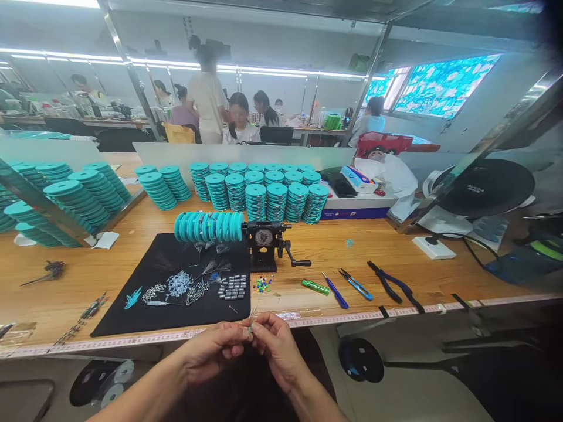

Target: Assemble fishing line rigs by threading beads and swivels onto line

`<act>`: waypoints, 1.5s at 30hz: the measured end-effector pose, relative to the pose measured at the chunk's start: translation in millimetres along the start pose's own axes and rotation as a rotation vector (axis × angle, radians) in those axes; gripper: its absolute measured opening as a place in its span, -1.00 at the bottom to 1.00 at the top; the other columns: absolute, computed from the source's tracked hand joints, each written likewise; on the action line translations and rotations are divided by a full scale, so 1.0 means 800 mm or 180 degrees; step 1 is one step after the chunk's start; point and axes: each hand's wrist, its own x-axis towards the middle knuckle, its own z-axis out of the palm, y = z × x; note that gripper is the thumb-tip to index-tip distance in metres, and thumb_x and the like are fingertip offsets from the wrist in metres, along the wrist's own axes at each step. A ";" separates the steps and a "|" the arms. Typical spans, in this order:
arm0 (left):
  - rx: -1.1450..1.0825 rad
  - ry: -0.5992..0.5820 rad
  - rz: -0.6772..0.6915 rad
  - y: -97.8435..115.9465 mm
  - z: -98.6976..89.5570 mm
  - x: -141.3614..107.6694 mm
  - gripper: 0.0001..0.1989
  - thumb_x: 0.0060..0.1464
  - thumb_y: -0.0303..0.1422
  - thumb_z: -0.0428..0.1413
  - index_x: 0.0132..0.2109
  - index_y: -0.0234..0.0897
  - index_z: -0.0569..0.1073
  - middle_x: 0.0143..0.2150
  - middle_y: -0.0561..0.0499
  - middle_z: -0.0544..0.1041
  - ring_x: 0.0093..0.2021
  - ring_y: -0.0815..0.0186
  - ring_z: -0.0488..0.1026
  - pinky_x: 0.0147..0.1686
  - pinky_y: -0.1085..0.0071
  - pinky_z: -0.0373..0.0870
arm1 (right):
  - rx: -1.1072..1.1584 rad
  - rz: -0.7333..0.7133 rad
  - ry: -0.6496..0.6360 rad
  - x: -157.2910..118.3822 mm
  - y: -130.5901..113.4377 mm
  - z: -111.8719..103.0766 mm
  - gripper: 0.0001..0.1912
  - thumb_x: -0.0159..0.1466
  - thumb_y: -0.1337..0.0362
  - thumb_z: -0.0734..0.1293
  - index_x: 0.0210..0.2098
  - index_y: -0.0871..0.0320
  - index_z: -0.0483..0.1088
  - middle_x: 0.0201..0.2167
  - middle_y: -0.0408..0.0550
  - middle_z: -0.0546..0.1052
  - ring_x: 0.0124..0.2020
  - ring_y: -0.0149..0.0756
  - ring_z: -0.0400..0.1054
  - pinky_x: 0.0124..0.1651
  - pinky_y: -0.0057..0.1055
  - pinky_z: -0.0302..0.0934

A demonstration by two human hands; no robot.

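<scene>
My left hand (215,351) and my right hand (277,346) meet just in front of the table's edge. Both are closed in a pinch, fingertips touching, around something tiny and thin, too small to name. Beyond them lies a black mat (132,316) with pale blue beads (179,283), grey metal pieces (233,287), thin turquoise pieces (132,298) and fine bristles. Turquoise spools (209,227) sit in a row on a black hand-cranked winder (264,240) behind the mat. Coloured pins (263,284) lie right of the mat.
Right of the pins lie a green tube (315,286), a blue pen-like tool (335,291), blue snips (355,285) and pliers (391,284). Stacked turquoise spools (277,202) stand at the back. A measuring tape (352,316) runs along the front edge. Several people sit or stand farther back.
</scene>
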 end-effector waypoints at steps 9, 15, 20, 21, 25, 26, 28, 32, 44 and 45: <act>-0.0016 0.0488 0.0420 -0.024 0.009 -0.005 -0.75 -0.09 -0.30 0.33 -0.53 -0.35 0.47 -0.59 0.14 0.24 -0.58 0.48 -0.02 -0.57 0.54 -0.03 | 0.0152 -0.0092 0.0221 0.003 0.008 0.001 -0.66 -0.01 0.14 0.57 -0.47 0.18 0.38 -0.50 -0.16 0.46 -0.49 -0.44 0.26 -0.38 -0.50 0.14; 0.0245 0.0995 0.1056 -0.041 0.022 -0.003 -0.68 -0.01 -0.23 0.25 -0.54 -0.26 0.32 -0.59 0.18 0.19 -0.53 0.41 -0.04 -0.52 0.51 0.00 | -0.0503 -0.0542 0.0397 -0.001 0.013 0.007 -0.73 0.12 0.11 0.49 -0.42 0.18 0.43 -0.44 -0.08 0.51 -0.45 -0.34 0.29 -0.37 -0.44 0.15; 0.0488 0.1184 0.1332 -0.041 0.022 0.001 -0.75 0.00 -0.25 0.21 -0.48 -0.25 0.35 -0.52 0.17 0.20 -0.50 0.39 0.01 -0.45 0.49 0.06 | -0.1663 -0.1346 0.0394 -0.023 -0.006 0.000 -0.92 0.25 0.27 0.39 -0.37 0.12 0.49 -0.33 -0.03 0.50 -0.25 -0.19 0.35 -0.16 -0.32 0.20; 0.0558 0.1191 0.1374 -0.041 0.021 0.002 -0.76 0.00 -0.26 0.21 -0.49 -0.25 0.34 -0.49 0.15 0.22 -0.48 0.39 0.05 -0.44 0.48 0.07 | -0.2199 -0.1706 0.0294 -0.025 -0.011 -0.004 -0.93 0.27 0.31 0.35 -0.33 0.10 0.51 -0.28 -0.01 0.51 -0.22 -0.17 0.35 -0.14 -0.30 0.20; 0.0967 0.1096 0.1595 -0.034 0.014 0.006 -0.76 -0.01 -0.28 0.20 -0.53 -0.27 0.37 -0.39 0.07 0.33 -0.39 0.33 0.21 -0.35 0.44 0.17 | -0.4316 -0.2862 -0.0696 -0.021 -0.033 -0.016 -0.70 0.35 0.44 0.19 -0.04 0.02 0.45 -0.01 0.06 0.51 -0.11 -0.13 0.36 -0.07 -0.20 0.19; 0.1104 0.1064 0.1673 -0.031 0.012 0.008 -0.76 -0.02 -0.29 0.21 -0.54 -0.27 0.38 -0.38 0.05 0.34 -0.37 0.31 0.24 -0.33 0.43 0.19 | -0.4556 -0.2890 -0.0974 -0.017 -0.039 -0.017 -0.68 0.37 0.44 0.17 0.00 0.02 0.42 0.02 0.06 0.51 -0.10 -0.13 0.36 -0.07 -0.20 0.19; 0.1401 0.1057 0.1849 -0.026 0.009 0.009 -0.80 -0.05 -0.36 0.22 -0.55 -0.27 0.40 -0.35 0.02 0.36 -0.34 0.27 0.27 -0.32 0.41 0.21 | -0.4722 -0.2739 -0.1319 -0.007 -0.050 -0.015 -0.70 0.39 0.41 0.15 -0.01 0.05 0.42 -0.04 0.07 0.54 -0.14 -0.13 0.38 -0.12 -0.22 0.18; 0.1930 0.1248 0.2207 -0.023 0.011 0.005 -0.86 -0.04 -0.50 0.18 -0.51 -0.23 0.44 -0.25 0.02 0.34 -0.43 0.33 0.26 -0.43 0.43 0.16 | -0.4572 -0.2380 -0.1252 0.009 -0.062 -0.002 -0.73 0.40 0.38 0.14 -0.16 0.10 0.47 -0.34 0.02 0.58 -0.32 -0.19 0.39 -0.25 -0.33 0.15; 0.2231 0.1250 0.2673 -0.025 0.012 0.000 -0.85 -0.05 -0.49 0.24 -0.45 -0.09 0.58 -0.30 -0.08 0.44 -0.12 0.04 0.37 0.02 0.27 0.23 | -0.4349 -0.1874 -0.0824 0.028 -0.082 0.022 -0.88 0.31 0.35 0.31 -0.32 0.07 0.48 -0.47 -0.17 0.53 -0.47 -0.33 0.37 -0.40 -0.46 0.05; 0.2225 0.1299 0.2701 -0.026 0.011 0.001 -0.86 -0.04 -0.47 0.23 -0.43 -0.09 0.58 -0.26 -0.09 0.43 -0.11 0.04 0.36 0.01 0.26 0.23 | -0.4323 -0.1852 -0.0817 0.028 -0.085 0.024 -0.88 0.31 0.36 0.30 -0.31 0.07 0.48 -0.49 -0.18 0.52 -0.50 -0.34 0.36 -0.41 -0.47 0.05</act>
